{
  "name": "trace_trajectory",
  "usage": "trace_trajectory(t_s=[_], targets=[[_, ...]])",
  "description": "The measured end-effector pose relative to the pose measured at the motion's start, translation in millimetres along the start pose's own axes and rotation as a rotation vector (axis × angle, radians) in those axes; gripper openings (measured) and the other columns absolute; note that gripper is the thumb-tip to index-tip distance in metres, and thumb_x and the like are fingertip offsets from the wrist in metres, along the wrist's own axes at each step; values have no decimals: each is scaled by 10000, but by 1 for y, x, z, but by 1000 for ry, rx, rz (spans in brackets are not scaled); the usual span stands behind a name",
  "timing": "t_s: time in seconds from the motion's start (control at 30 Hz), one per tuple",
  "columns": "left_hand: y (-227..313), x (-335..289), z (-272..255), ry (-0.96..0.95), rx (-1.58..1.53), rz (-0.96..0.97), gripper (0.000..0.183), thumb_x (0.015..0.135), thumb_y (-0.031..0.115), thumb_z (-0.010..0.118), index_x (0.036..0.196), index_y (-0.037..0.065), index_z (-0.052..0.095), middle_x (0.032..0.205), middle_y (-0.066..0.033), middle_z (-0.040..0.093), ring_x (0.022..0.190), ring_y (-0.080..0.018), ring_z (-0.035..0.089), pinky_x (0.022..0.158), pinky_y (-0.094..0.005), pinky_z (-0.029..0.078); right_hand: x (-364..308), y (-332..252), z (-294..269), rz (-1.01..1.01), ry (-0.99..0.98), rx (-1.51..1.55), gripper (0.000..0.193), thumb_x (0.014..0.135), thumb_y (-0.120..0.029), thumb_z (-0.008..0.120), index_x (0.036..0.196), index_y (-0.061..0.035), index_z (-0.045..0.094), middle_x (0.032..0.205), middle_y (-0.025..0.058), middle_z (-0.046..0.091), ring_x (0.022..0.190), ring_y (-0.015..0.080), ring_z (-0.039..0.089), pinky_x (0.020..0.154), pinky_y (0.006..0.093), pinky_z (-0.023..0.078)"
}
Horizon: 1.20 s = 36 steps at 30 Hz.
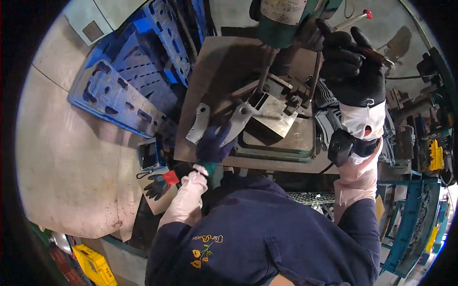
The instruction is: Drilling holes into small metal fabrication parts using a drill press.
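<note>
I have the left hand (214, 143), in a dark purple glove, just left of the frame's centre; its fingers are pressed around the lower end of a flat grey metal bracket (238, 123), with little gap that I can see. The bracket slants up and right, its upper end against or just beside a steel fixture block (282, 114); I can't tell which. My right hand (341, 62), black-gloved, is at the upper right, fingers curled around a dark lever handle (369, 51); how tightly, I cannot tell. Behind it, a lever with a red knob (367, 14) points to the upper right.

At the top centre I see the green drill press head (274, 33), its dark spindle (267, 71) reaching down near the block. A second grey bracket (199, 123) lies just left of the held one on the worktable (210, 59). Grey metal parts (327, 126) are stacked right of centre; blue plastic pallets (121, 97) fill the upper left.
</note>
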State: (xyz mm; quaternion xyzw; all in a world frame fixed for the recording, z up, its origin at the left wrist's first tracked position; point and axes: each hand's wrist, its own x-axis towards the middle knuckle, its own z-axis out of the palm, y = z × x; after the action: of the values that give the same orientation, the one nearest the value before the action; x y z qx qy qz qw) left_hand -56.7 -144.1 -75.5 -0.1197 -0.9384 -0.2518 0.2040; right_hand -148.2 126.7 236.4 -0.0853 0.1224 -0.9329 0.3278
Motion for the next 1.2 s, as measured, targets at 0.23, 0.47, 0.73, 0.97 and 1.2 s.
trace_trajectory(t_s=[0.23,0.47,0.73,0.97,1.2], targets=[[-64,-55,-8,-122,367,-437,651,827,437,600,1405,232,383,1247,-220,503,1043,-409,543,845,-499,470,2,3,-8,2,-64,-43,198,958,-249,481,924,-56,451,642,-26,378,523,64,371,484,216,354],[-100,-47,14,25,413,-422,706,802,510,604,1423,278,362,1319,-181,466,1185,-373,474,966,-464,397,-3,4,-6,-118,39,-158,208,958,-278,472,927,-74,448,653,-26,372,524,74,347,495,221,348],[-126,-52,38,-147,266,-426,824,766,568,605,1458,250,291,1372,-226,410,1231,-407,429,994,-469,375,-2,-4,-18,-157,12,-241,201,950,-261,480,982,-63,495,751,20,462,608,112,427,552,259,391],[-147,-58,59,-235,149,-651,846,745,602,596,1422,163,343,1382,-224,410,1239,-410,422,1016,-468,362,-18,-13,-44,-291,125,-727,205,938,-224,500,1032,-49,549,847,70,559,701,152,525,611,301,440],[-115,-39,38,-279,160,-672,877,730,564,635,1414,95,350,1403,-189,415,1296,-354,389,1062,-454,325,-109,-104,-200,-658,455,-2270,233,927,-187,520,1083,-35,604,943,121,657,793,193,622,671,344,490]])
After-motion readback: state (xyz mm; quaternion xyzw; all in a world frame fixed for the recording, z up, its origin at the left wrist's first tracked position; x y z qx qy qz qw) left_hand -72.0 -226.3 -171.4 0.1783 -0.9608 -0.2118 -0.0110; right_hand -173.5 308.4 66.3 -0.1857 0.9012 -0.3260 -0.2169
